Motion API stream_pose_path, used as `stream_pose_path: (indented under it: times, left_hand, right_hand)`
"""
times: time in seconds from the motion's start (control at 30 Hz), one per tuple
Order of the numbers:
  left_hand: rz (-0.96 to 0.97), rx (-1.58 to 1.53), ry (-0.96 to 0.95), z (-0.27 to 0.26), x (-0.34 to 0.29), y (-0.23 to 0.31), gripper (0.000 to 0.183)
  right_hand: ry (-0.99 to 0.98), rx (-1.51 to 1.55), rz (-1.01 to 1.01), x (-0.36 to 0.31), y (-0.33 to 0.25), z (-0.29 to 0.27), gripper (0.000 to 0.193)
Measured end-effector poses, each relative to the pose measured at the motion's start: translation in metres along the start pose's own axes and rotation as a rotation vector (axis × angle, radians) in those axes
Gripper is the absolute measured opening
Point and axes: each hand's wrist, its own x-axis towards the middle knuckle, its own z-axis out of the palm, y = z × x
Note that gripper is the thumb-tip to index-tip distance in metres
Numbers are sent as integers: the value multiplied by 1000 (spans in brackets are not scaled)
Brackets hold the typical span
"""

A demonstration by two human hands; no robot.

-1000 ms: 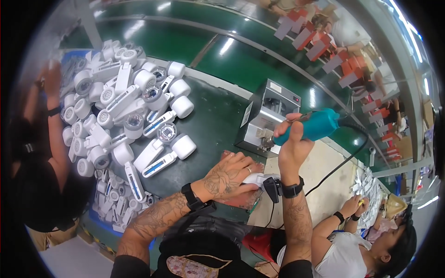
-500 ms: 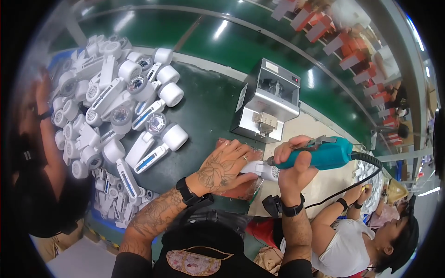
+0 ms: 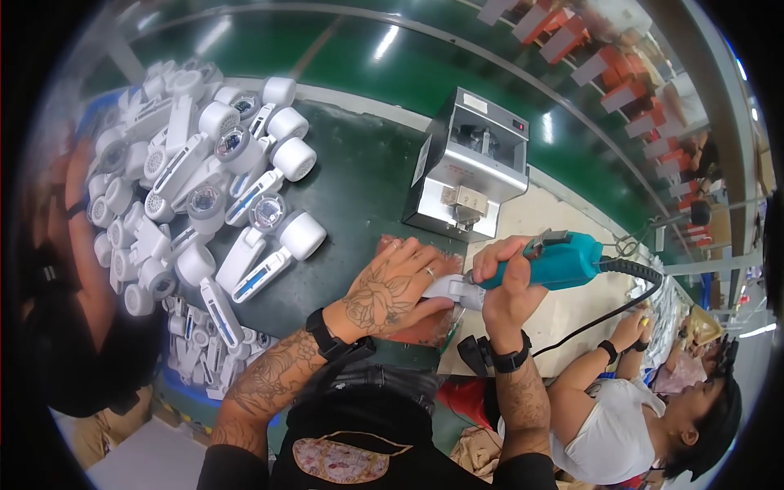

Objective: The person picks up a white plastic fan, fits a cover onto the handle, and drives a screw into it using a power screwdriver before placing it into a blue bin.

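My right hand (image 3: 513, 282) is wrapped round a teal power screwdriver (image 3: 559, 263), tip pointing left. My left hand (image 3: 394, 286) pinches a white fan (image 3: 447, 287) between thumb and fingers, pinning it at the right edge of a red mat (image 3: 415, 333) on the near side of the green table (image 3: 351, 184). The driver's tip is down at the fan's right end, but I can't tell whether it is seated in a screw.

That is my first worry: the tool lies tilted almost flat, so a poorly seated tip could skid and scar the plastic, or jump toward my left fingertips, which are just beside it. If the thumb's hold is too light, the fan could twist with the driver's turning.

The black cord (image 3: 629, 266) runs off the tool's right end and loops back near my right wrist; a snag there could pull the tip off line. Just beyond my hands stands a grey machine (image 3: 474, 167), and a careless upward swing might knock it. Well to the left, the heaped fans (image 3: 196, 163) lie loosely stacked; a bump could send some sliding.
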Motion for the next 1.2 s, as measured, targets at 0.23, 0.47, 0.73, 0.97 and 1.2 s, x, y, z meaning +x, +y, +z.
stream_pose_path:
  times: [0.23,0.47,0.73,0.97,1.2]
  left_hand:
    - [28,72,52,-1,2,1,48]
    - [7,74,53,-1,-2,1,48]
    - [20,36,-17,-5,-4,2,50]
    - [14,15,-24,-9,-1,3,48]
    - [5,4,36,-5,1,2,39]
  right_hand:
    - [-14,20,-9,1,2,1,38]
    - [54,-71,-24,22,-12,16,45]
    - [33,-110,-141,64,16,30,28]
    - [32,-81,12,50,2,32,26]
    - [-5,-49,-58,-15,-27,3,57]
